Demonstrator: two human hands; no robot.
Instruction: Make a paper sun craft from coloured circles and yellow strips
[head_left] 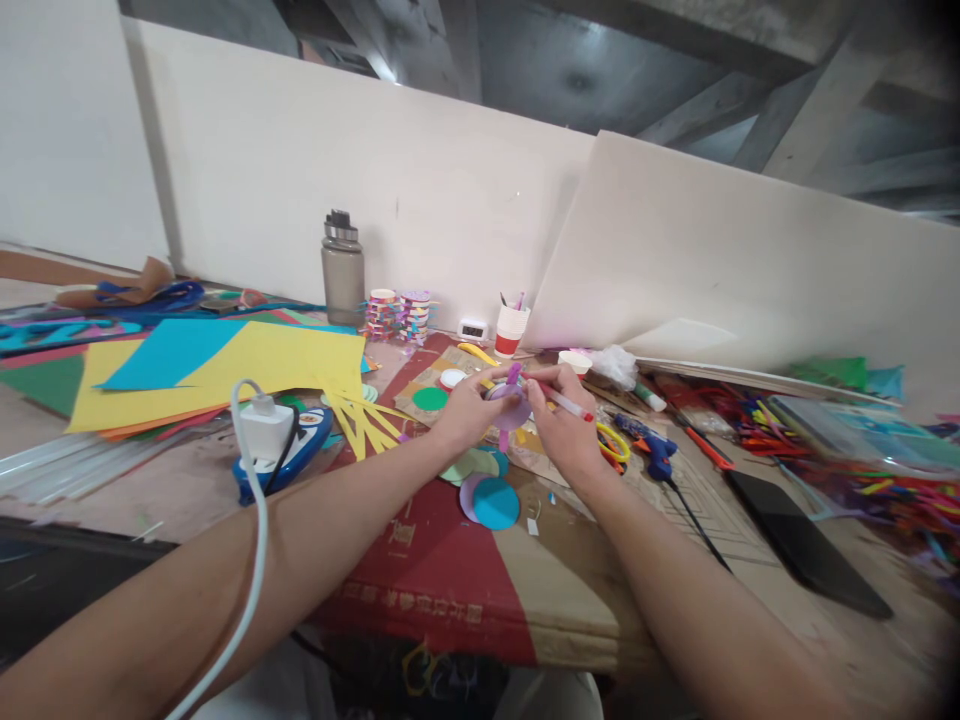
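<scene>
My left hand (466, 410) is closed on a round purple paper piece (510, 405) with a pink strip sticking up from it, held above the table. My right hand (559, 425) pinches the same piece from the right and also grips a red-and-white pen (570, 403) that points right. Just below the hands lie loose paper discs, among them a blue disc (496, 502) over a lilac one. A green disc (430, 398) lies on brown card to the left.
Flattened red-and-brown cardboard (450, 570) covers the table. At left lie yellow paper (247, 375) and blue sheets, a white power adapter (264, 428) with cable. Behind stand a grey bottle (343, 268), tape rolls (397, 315), a paper cup (511, 330). Right: blue glue gun (654, 452), yellow scissors (613, 443), black tablet (802, 540), coloured sticks.
</scene>
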